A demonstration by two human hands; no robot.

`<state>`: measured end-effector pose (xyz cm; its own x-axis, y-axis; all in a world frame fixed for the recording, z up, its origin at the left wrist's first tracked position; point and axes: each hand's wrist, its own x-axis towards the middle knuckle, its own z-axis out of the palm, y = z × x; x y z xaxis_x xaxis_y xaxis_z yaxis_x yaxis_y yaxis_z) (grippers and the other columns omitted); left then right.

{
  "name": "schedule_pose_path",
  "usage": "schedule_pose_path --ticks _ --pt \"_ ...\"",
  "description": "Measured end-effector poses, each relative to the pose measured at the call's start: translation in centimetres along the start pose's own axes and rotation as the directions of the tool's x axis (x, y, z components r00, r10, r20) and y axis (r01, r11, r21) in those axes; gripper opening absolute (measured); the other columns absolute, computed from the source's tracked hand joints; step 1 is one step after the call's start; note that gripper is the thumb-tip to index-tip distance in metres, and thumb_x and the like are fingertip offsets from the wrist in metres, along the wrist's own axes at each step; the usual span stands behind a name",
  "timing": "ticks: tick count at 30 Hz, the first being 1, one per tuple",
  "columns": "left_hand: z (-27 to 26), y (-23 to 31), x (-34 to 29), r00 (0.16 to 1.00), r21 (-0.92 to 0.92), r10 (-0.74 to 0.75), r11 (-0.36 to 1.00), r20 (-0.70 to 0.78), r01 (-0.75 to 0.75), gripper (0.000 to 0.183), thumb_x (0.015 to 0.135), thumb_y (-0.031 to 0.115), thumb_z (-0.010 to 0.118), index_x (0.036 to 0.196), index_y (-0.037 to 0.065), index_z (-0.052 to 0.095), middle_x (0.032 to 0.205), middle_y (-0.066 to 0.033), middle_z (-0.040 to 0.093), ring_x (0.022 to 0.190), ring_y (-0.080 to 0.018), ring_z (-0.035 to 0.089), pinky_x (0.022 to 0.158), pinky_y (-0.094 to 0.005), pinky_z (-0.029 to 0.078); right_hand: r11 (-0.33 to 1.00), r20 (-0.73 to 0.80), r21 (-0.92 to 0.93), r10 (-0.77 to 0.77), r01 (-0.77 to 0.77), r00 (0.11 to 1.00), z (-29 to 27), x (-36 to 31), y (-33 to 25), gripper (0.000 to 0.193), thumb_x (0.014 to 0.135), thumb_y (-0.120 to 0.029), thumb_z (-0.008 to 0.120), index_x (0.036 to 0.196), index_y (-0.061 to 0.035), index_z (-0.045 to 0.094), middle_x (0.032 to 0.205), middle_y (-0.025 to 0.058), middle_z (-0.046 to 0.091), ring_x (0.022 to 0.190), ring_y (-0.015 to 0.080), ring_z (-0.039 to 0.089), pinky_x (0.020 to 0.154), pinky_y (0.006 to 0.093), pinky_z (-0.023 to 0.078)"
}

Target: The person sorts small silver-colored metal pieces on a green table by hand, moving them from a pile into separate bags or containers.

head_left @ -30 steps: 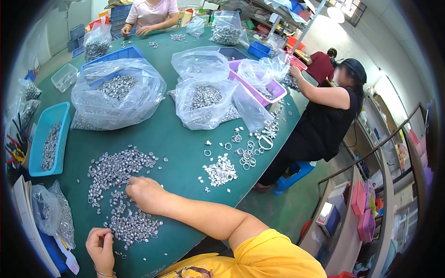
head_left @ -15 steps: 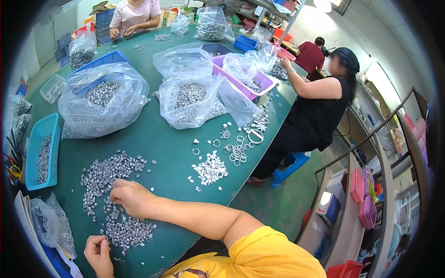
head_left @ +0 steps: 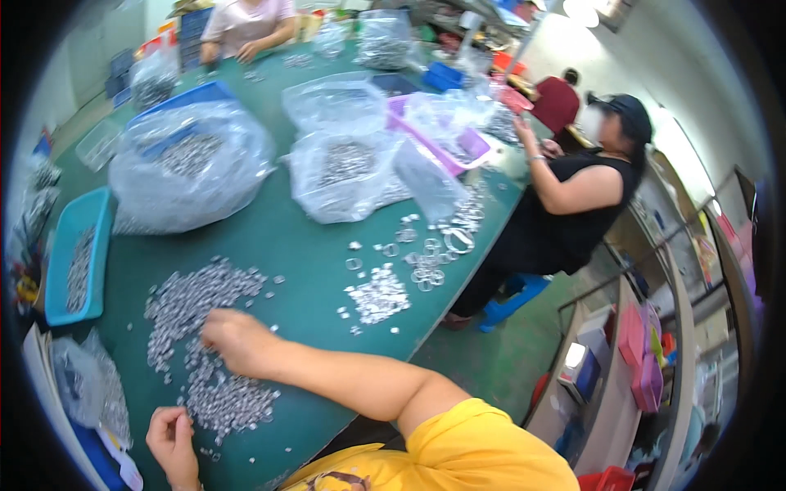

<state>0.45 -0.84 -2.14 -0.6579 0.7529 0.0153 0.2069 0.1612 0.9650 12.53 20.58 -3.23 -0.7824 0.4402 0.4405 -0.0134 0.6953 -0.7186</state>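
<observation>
Two heaps of small silver-grey metal pieces lie on the green table: a farther heap point(head_left: 192, 296) and a nearer heap point(head_left: 225, 403). Between them, my right hand point(head_left: 237, 342) reaches down with its fingertips drawn together among the pieces; whatever they pinch is hidden. Beside the nearer heap's left edge, my left hand point(head_left: 172, 440) is raised with fingers curled and thumb pressed to them. Anything in that grip is too small to make out. Blur hides the exact shape of the pieces.
A turquoise tray point(head_left: 102, 270) of metal pieces stands at left. Large clear bags point(head_left: 237, 192) of pieces stand behind the heaps. Bright castings point(head_left: 381, 296) and rings point(head_left: 427, 266) lie to the right. A person in black point(head_left: 573, 196) sits at the right edge; another point(head_left: 250, 29) works opposite.
The view has shifted slightly and blurred. My right hand stays low at the heaps, and my left hand keeps its curled pose beside them. The person in black has raised their hands.
</observation>
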Motion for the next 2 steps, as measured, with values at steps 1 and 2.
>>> schedule_pose_path --ticks 1,2 --pt "-0.3 0.1 0.0 1.000 -0.009 0.010 1.000 0.022 -0.010 0.002 0.079 -0.003 0.056 0.081 -0.002 0.057 0.078 -0.0041 0.052 0.062 -0.0085 0.049 0.055 -0.0182 0.039 0.998 0.024 -0.047 -0.040 0.041 0.999 0.4 0.4 0.3 0.011 0.069 0.004 0.055 0.075 -0.0045 0.059 0.084 0.0142 0.055 0.082 0.0320 0.055 0.071 0.0386 0.045" --pt "-0.3 0.1 0.1 0.997 0.045 0.073 0.996 0.036 -0.075 0.003 0.080 -0.003 0.056 0.083 -0.002 0.057 0.079 -0.0044 0.054 0.064 -0.0088 0.050 0.056 -0.0186 0.040 0.997 0.063 0.026 -0.070 0.069 0.996 2.9 0.8 -0.4 0.011 0.069 0.004 0.055 0.075 -0.0045 0.059 0.084 0.0142 0.055 0.082 0.0320 0.055 0.071 0.0386 0.045"
